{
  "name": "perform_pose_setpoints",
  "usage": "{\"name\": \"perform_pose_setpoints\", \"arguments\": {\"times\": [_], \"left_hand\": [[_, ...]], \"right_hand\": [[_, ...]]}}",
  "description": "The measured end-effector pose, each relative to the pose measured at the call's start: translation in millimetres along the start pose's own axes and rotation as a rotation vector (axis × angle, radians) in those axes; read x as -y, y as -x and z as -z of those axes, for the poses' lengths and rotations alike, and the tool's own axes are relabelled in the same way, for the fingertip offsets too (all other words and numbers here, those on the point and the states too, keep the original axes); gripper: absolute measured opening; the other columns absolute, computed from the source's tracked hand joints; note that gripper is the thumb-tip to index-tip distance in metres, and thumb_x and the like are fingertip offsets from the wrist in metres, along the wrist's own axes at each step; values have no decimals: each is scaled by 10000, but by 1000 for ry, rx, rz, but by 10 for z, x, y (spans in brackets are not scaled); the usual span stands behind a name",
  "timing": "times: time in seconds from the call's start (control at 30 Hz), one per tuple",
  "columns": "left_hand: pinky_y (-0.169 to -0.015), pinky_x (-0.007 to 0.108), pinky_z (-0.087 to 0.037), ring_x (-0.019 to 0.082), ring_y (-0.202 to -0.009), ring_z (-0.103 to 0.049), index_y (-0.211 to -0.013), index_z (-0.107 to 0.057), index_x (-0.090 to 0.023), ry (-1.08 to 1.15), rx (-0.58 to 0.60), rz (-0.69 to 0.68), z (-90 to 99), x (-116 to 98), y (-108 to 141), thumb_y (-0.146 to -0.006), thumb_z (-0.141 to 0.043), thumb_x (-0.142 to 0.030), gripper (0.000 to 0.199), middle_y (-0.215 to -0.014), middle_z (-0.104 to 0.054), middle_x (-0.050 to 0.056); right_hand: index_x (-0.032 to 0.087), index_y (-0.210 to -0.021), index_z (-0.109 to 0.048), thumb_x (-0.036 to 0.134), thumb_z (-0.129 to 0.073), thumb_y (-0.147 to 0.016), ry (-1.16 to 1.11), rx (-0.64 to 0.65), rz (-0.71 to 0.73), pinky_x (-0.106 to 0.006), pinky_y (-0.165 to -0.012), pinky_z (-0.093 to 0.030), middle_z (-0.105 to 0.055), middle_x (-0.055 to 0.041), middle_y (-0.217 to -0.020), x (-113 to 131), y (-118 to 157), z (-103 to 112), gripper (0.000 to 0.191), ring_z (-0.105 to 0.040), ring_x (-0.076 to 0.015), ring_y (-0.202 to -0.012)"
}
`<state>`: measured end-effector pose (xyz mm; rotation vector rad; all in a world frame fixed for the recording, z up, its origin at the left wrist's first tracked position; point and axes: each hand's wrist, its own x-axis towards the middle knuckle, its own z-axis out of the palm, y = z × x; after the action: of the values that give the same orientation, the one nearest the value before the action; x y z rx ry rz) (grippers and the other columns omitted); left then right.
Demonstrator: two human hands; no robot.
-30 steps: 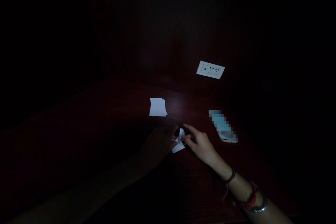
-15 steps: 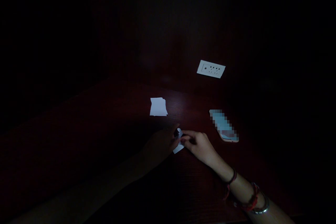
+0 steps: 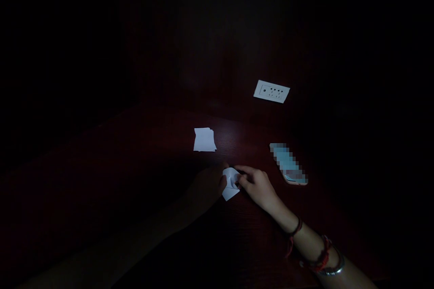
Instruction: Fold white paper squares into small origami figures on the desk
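Note:
A small white piece of paper (image 3: 230, 193), creased across and bent up at its upper part, sits between my two hands over the dark red table. My left hand (image 3: 209, 185), deep in shadow, grips its left edge with the thumb in front. On the other side my right hand (image 3: 256, 185) pinches the right edge between thumb and fingers. Beyond the hands lies a loose stack of white paper pieces (image 3: 204, 139), touched by neither hand.
To the right on the table (image 3: 252, 230) lies a phone (image 3: 288, 162) with a blurred screen. A white power socket (image 3: 271, 91) is set in the dark surface behind. Most of the surroundings are too dark to make out.
The upper part of the paper, curled narrow before, is now spread wider between the hands. My fingers have moved slightly apart. The stack and the phone stay in place.

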<state>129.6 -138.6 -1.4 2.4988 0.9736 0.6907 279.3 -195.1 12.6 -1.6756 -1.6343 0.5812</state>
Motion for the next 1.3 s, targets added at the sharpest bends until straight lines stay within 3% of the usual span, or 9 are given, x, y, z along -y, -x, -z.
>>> {"name": "perform_pose_setpoints", "arguments": {"times": [0.23,0.63,1.0,1.3], "left_hand": [[-477,204,-341,131,-558,-544,-889,-445,-156,0,49,68,85,-52,-40,-796,-408,-214,116,-636,-550,-6],[-548,232,-362,142,-612,-534,-836,-460,-163,-45,22,72,108,-50,-37,-775,-381,-133,104,-675,-541,5],[-486,214,-340,136,-572,-517,-792,-420,-164,35,29,124,68,0,-39,-741,-438,-175,55,-652,-515,-6],[-630,271,-379,169,-709,-499,-763,-436,-157,-109,10,86,20,-38,-81,-720,-399,-86,91,-773,-507,44]], "right_hand": [[171,-1010,-606,159,-457,-735,-26,31,25,-214,-613,-444,-642,-2,-689,73,18,-18,313,-571,-120,-615],[190,-925,-655,152,-445,-727,-94,55,-1,-296,-730,-465,-671,-25,-873,68,10,-37,290,-613,-183,-785],[198,-952,-642,143,-457,-731,-105,63,18,-299,-755,-465,-658,-15,-919,32,28,-38,293,-613,-185,-812],[205,-984,-622,145,-452,-748,-68,55,62,-288,-772,-457,-636,-15,-965,83,50,-21,297,-609,-185,-845]]}}
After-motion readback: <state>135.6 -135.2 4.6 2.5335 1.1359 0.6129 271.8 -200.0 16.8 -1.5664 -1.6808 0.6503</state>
